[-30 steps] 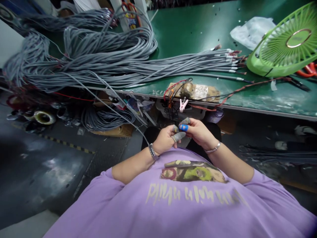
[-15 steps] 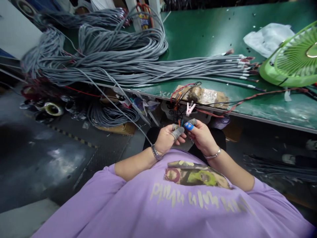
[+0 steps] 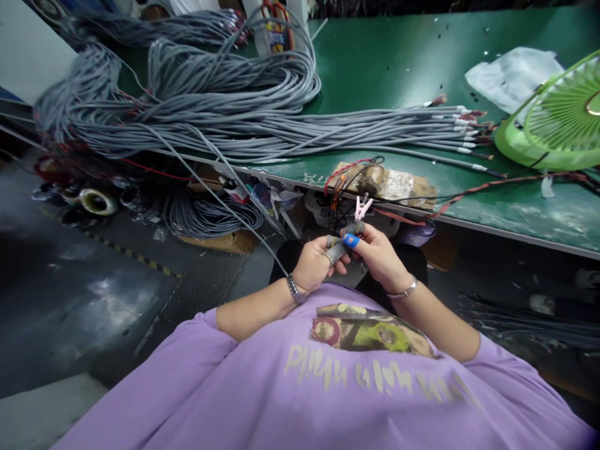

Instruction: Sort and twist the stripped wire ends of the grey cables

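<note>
My left hand [image 3: 315, 261], with grey finger wraps on thumb and forefinger, is closed on the end of a grey cable [image 3: 250, 229] that runs down from the bench over my wrist. My right hand [image 3: 380, 253], with a blue wrap on its thumb, pinches at the same cable end, its fingertips touching those of my left. The thin coloured wires there are mostly hidden behind my fingers. Just beyond my right fingertips, a pink clothes peg [image 3: 362, 209] points upward at the bench edge.
A large bundle of grey cables [image 3: 262, 128] lies along the green bench [image 3: 384, 56]. A green fan [image 3: 553, 128] and a plastic bag [image 3: 513, 75] are on the right. A taped cardboard piece [image 3: 398, 187] lies at the front edge. Coiled cable [image 3: 201, 215] sits below.
My right thumb and fingers have moved left over the coloured wires, which stood visible between my hands before. My left hand has hardly moved. The view has shifted slightly.
</note>
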{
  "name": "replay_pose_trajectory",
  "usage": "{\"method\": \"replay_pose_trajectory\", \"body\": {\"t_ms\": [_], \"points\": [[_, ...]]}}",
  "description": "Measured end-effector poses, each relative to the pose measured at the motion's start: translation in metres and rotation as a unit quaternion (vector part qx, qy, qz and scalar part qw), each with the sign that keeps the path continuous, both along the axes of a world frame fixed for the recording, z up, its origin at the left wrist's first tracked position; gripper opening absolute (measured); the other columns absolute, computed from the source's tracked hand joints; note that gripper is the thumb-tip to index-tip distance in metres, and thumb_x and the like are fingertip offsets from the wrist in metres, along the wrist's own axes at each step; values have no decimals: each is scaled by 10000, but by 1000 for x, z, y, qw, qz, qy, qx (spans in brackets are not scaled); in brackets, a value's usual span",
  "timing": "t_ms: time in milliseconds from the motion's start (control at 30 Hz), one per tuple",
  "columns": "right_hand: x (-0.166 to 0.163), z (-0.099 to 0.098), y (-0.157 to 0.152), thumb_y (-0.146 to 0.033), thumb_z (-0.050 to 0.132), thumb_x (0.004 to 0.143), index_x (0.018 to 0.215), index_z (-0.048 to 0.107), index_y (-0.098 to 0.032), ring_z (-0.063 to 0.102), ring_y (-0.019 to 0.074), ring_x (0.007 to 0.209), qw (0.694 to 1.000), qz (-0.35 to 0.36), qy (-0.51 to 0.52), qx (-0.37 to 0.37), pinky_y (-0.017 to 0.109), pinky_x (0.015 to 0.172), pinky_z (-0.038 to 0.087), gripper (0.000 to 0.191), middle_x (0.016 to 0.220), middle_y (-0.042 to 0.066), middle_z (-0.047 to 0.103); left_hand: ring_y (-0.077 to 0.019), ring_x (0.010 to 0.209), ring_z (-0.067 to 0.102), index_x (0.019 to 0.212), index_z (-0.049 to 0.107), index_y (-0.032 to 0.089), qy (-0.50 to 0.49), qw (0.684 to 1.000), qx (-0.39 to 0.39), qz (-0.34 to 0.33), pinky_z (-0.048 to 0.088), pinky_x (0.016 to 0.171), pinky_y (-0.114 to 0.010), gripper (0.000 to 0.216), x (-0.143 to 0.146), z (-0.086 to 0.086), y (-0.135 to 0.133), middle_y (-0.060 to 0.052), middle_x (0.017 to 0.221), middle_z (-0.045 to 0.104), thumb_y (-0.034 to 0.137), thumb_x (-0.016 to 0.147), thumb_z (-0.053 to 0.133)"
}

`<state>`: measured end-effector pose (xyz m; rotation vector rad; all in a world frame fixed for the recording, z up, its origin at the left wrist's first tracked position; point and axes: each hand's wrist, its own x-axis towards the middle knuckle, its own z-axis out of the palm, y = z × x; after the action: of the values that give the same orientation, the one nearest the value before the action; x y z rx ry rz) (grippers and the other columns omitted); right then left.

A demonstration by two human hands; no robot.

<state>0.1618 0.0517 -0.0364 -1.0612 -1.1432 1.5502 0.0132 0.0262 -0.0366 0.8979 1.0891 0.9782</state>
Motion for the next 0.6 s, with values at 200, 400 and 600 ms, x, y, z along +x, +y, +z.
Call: {"method": "replay_pose_trajectory", "body": {"t_ms": [200, 400, 600], "points": [[-4, 0, 1, -409, 811, 690, 771, 643, -184, 495, 91, 521, 1000, 7, -3, 13, 247, 500, 401, 293, 660, -19, 610, -80, 417, 581, 729, 577, 143, 23, 999, -8, -28, 305, 343, -166, 368, -2, -3, 1, -27, 641, 679, 466, 701, 752], [-11, -2, -2, -422, 806, 701, 768, 645, -183, 491, 90, 479, 1000, -12, 5, 7, 245, 465, 394, 296, 618, -25, 594, -69, 394, 555, 713, 578, 141, 55, 997, -14, -44, 295, 346, -163, 331, -5, 1, 2, -13, 600, 655, 427, 716, 745], [-16, -6, -3, -411, 808, 701, 780, 603, -190, 478, 70, 459, 996, -32, 68, -40, 233, 469, 363, 311, 617, -52, 568, -63, 409, 556, 713, 560, 153, 8, 1000, 3, -6, 281, 346, -157, 400, -3, -1, 0, 0, 613, 657, 513, 730, 735]]}}
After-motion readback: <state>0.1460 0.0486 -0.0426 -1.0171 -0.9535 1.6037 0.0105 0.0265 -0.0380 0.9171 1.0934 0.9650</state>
